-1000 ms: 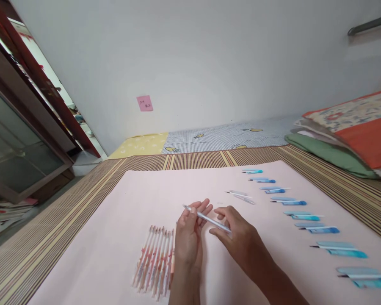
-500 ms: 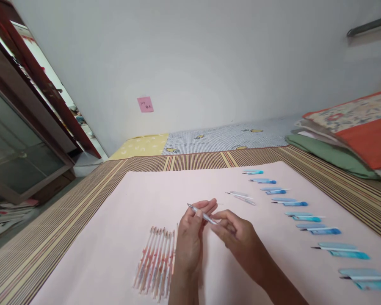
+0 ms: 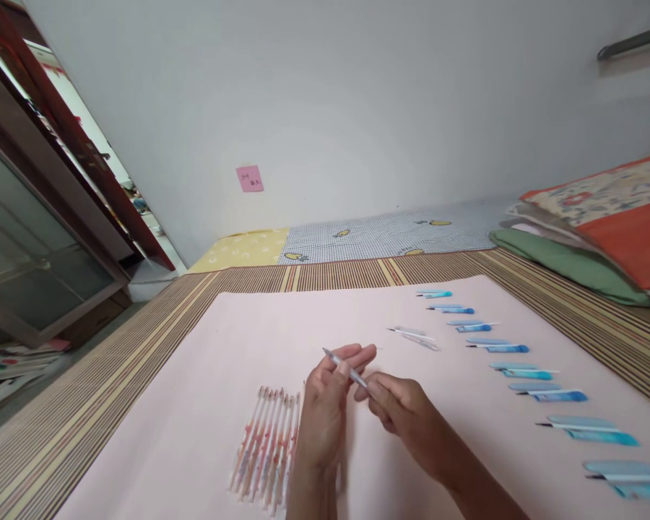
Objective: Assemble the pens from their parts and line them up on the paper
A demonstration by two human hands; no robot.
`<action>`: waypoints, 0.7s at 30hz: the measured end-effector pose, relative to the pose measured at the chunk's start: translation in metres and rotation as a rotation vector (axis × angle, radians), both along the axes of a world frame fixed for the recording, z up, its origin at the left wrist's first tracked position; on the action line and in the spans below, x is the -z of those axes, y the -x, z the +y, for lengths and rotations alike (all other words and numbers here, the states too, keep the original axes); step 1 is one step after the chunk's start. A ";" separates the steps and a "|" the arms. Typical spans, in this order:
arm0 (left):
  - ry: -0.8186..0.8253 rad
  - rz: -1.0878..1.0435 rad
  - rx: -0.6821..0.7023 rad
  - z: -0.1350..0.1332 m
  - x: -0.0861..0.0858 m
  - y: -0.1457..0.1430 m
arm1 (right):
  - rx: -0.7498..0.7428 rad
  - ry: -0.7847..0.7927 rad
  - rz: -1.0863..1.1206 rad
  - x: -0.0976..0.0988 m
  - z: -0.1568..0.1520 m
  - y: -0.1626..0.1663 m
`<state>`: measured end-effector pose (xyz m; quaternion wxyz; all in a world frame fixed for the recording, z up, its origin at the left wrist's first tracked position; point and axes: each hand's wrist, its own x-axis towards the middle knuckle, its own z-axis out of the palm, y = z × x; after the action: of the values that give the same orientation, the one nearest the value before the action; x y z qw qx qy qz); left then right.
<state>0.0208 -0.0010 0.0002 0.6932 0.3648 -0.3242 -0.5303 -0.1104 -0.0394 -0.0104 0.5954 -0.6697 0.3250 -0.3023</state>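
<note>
Pink sheet (image 3: 195,404), smooth, cut off at bottom, bears translucent blue plastic pen parts (image 3: 560,396) in a row at right. Right hand (image 3: 404,406), fingertips on the tail of the slim pale pen (image 3: 356,378) half a second ago, now curls round it, hiding that end, while left hand (image 3: 326,401) pinches its middle, thumb against fingers. Pen sits above sheet between both hands, pointed, insides too small to make out.

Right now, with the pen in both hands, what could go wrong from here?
The pen could slip, since it is pinched between fingers of the left hand and right hand. The row of patterned pens lies close beside the left wrist, so a sideways move might scatter it. The loose clear pen parts beyond the right hand may roll if bumped.
</note>
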 end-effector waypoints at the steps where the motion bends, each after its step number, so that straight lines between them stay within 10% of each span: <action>1: 0.010 0.005 0.044 0.003 -0.003 -0.001 | -0.082 -0.142 -0.085 -0.001 -0.001 0.003; 5: 0.026 0.060 0.109 0.005 -0.009 -0.002 | -0.206 -0.341 -0.213 -0.004 -0.004 0.009; 13: -0.037 0.054 -0.233 -0.013 0.018 -0.012 | 0.170 0.227 0.171 -0.009 0.007 -0.001; 21: -0.043 0.126 -0.047 -0.004 0.011 -0.019 | -0.143 -0.369 -0.245 -0.004 0.002 0.003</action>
<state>0.0402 -0.0046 -0.0106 0.7166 0.3531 -0.2598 -0.5425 -0.1137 -0.0376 -0.0065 0.7627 -0.5290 0.2519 -0.2740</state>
